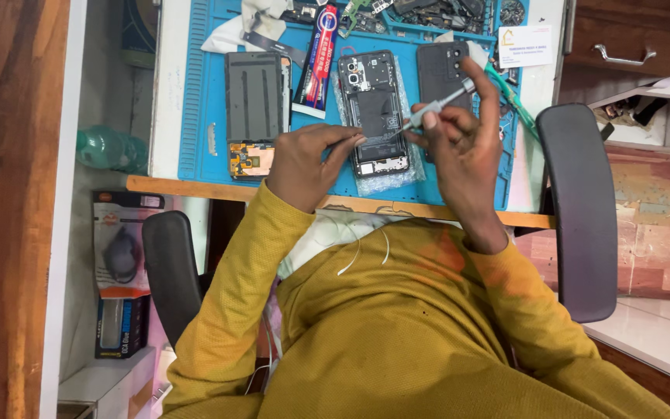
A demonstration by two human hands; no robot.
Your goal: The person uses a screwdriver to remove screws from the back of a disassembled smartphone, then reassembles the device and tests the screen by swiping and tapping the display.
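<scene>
- I see my right hand (459, 128) pinched shut around a slim silver screwdriver (437, 105), its tip angled down onto the opened smartphone (372, 109).
- My left hand (308, 159) has fingers curled, fingertips (354, 142) pressing the phone's lower left edge; whether they grip anything I cannot tell.
- The phone lies back-open on the blue work mat (195, 116), between both hands.
- A detached screen panel (253, 97) lies left of it, a glue tube (318, 66) between them, and a dark back cover (440, 70) to the right.

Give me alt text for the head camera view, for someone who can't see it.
A person in a yellow sweater steadies an opened smartphone with the left hand while the right hand works a screwdriver into it, on a blue repair mat. A detached screen lies left of the phone.
</scene>
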